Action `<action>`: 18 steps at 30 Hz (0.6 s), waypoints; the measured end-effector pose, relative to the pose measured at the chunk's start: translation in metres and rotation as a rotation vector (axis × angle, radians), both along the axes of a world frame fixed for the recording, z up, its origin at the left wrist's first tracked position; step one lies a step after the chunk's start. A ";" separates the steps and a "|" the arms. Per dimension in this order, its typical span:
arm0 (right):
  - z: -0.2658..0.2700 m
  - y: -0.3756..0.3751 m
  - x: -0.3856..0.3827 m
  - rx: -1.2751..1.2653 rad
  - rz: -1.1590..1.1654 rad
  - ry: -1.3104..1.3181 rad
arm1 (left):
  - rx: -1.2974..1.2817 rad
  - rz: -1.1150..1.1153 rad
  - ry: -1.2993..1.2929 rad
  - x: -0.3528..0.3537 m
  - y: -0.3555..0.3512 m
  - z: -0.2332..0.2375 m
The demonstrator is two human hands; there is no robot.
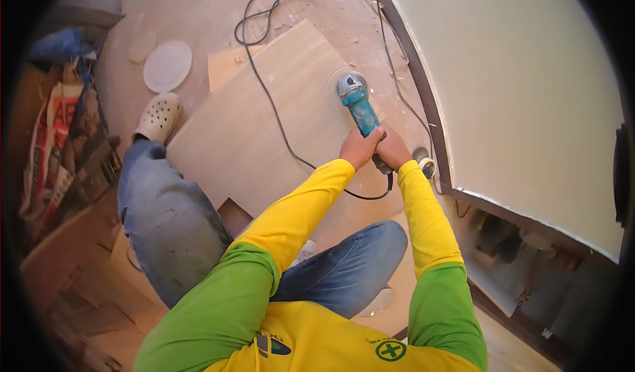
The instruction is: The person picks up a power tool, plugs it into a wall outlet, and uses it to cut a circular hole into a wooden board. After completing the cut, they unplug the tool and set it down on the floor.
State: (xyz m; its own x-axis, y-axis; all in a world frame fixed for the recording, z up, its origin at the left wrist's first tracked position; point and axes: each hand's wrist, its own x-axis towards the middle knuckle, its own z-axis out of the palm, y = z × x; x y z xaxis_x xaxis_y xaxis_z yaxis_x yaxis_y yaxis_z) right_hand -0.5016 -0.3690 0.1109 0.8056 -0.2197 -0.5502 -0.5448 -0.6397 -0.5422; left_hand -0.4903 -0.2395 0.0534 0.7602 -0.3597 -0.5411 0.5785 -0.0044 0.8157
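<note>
Both of my hands are wrapped around the rear body of a teal angle grinder (363, 113). My left hand (360, 148) closes on it from the left side, and my right hand (393, 148) from the right, the two touching each other. The grinder's silver head points away from me, over the far right part of a large beige slab (264, 101) with faint streaks. A curved line shows on the surface around the head. From the back end of the grinder, a black cord (286, 134) loops left and runs up across the slab.
A tan board piece (228, 66) sticks out beyond the slab. White round lids (168, 66) lie at the upper left, near my shoe (159, 117). A tape roll (427, 168) is right of my hands, beside a large pale panel (522, 107). Printed sacks (56, 127) crowd the left.
</note>
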 end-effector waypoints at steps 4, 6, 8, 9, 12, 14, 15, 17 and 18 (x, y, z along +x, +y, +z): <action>-0.006 0.000 0.010 -0.040 0.034 0.039 | 0.048 0.021 0.042 0.005 0.000 -0.005; -0.011 -0.002 0.012 -0.047 0.048 0.039 | 0.052 0.032 0.066 0.003 0.000 -0.004; -0.016 -0.004 0.013 -0.053 0.063 0.034 | 0.058 0.044 0.086 0.005 0.003 0.001; -0.016 -0.003 0.013 -0.037 0.059 0.037 | 0.046 0.049 0.082 0.004 0.002 -0.005; -0.016 0.000 0.014 -0.022 0.057 0.055 | 0.025 0.068 0.076 0.001 -0.003 -0.017; -0.016 0.000 0.016 -0.020 0.060 0.074 | 0.020 0.084 0.079 0.002 -0.004 -0.019; -0.015 0.002 0.017 -0.014 0.053 0.072 | 0.020 0.067 0.086 0.003 -0.001 -0.017; -0.013 0.003 0.019 -0.010 0.049 0.075 | 0.019 0.053 0.096 0.005 0.001 -0.012; -0.011 0.004 0.020 -0.017 0.056 0.083 | 0.045 0.052 0.095 0.006 0.001 -0.012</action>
